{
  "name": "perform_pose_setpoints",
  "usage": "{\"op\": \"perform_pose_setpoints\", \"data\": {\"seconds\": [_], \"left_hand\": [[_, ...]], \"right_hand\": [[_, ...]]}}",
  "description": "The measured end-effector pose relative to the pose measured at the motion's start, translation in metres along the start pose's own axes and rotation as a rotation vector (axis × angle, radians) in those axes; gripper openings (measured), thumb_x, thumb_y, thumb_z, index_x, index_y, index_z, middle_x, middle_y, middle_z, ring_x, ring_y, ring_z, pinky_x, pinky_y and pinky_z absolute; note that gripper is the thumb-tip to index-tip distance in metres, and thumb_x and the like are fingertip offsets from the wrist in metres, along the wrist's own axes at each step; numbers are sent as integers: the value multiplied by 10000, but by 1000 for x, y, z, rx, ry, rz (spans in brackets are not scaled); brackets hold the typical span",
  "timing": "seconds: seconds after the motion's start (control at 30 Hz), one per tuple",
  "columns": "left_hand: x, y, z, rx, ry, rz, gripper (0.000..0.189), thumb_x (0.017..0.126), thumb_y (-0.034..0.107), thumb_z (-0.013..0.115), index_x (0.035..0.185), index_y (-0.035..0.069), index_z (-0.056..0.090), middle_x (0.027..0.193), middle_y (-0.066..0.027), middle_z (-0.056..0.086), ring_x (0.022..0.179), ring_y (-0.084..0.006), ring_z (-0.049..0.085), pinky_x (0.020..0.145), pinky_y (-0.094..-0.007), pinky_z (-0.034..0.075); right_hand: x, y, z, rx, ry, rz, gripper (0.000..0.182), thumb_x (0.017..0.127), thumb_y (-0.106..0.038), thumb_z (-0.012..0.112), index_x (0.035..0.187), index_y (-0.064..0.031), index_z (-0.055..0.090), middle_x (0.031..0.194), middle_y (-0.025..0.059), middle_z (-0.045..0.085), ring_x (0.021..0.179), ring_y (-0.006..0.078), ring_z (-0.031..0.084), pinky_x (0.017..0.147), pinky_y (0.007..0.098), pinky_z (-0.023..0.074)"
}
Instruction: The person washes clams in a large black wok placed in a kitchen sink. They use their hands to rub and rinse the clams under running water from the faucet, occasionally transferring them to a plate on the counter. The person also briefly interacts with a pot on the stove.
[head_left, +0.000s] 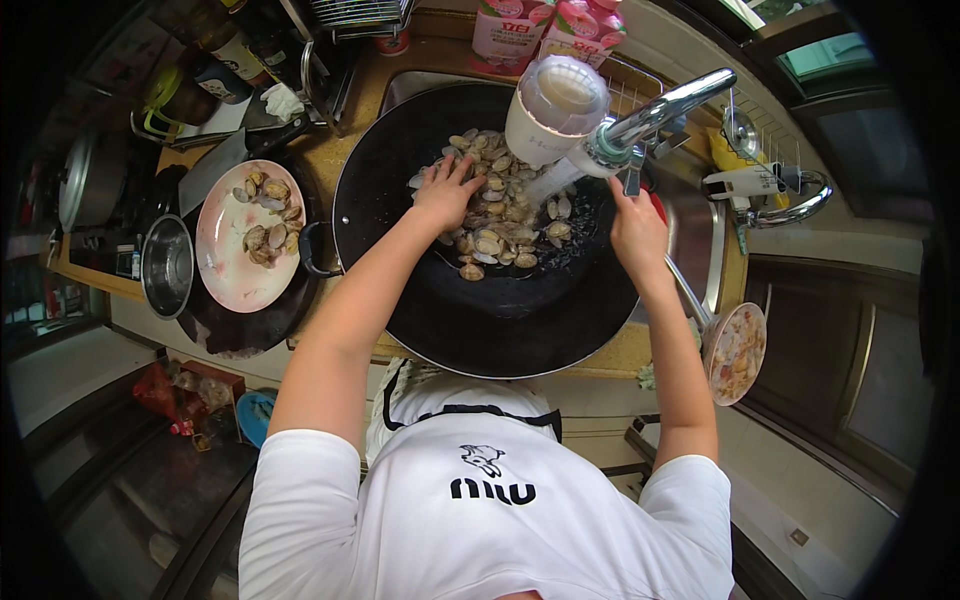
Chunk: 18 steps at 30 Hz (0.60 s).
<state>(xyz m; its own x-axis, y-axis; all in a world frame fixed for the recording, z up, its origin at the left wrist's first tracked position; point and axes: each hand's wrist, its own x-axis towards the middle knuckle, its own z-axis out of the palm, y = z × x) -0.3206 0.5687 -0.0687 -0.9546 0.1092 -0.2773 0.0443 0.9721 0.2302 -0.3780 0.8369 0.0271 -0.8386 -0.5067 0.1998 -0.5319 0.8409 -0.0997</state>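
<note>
A big black wok rests over the sink, with many clams in shallow water at its middle. Water pours onto them from a chrome faucet fitted with a white filter. My left hand, fingers spread, touches the clams at their left side. My right hand is at the wok's right side, below the faucet's small lever; its fingertips are partly hidden, so what it grips cannot be told. Left of the wok, a pale oval plate holds more clams.
A steel bowl and a cleaver lie by the plate. Pink detergent bottles stand behind the wok. At the right are the steel sink, a second tap and a bowl of food scraps.
</note>
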Motion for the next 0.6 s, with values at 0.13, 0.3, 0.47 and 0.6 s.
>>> {"op": "perform_pose_setpoints", "data": {"seconds": [0.13, 0.3, 0.47, 0.6], "left_hand": [[-3, -10, 3, -35, 81, 83, 527, 678, 103, 616, 1175, 169, 454, 1340, -81, 260, 1241, -293, 233, 988, -437, 257], [-6, -22, 1, -52, 238, 121, 359, 633, 84, 624, 988, 107, 569, 1231, -90, 400, 1180, -279, 333, 947, -402, 321], [-5, -15, -12, -107, 279, 155, 253, 649, 140, 627, 889, 75, 581, 963, -79, 513, 965, -258, 460, 788, -380, 403], [10, -6, -19, -340, 308, 48, 218, 710, 160, 597, 891, 42, 571, 912, -102, 544, 827, -252, 545, 700, -358, 449]], "right_hand": [[2, -20, 15, 59, -190, 9, 438, 754, -29, 431, 1173, -156, 441, 853, 154, 508, 729, 336, 548, 621, 414, 450], [-1, 0, -56, -137, -353, 174, 382, 732, -74, 435, 1097, -138, 527, 891, 162, 575, 744, 335, 582, 686, 427, 466], [16, 22, -89, -302, -711, 285, 269, 691, -128, 473, 907, -99, 630, 877, 176, 602, 822, 327, 582, 737, 395, 464], [19, 39, -47, -165, -798, 180, 256, 685, -140, 474, 876, -96, 638, 868, 165, 606, 833, 322, 580, 738, 392, 466]]}}
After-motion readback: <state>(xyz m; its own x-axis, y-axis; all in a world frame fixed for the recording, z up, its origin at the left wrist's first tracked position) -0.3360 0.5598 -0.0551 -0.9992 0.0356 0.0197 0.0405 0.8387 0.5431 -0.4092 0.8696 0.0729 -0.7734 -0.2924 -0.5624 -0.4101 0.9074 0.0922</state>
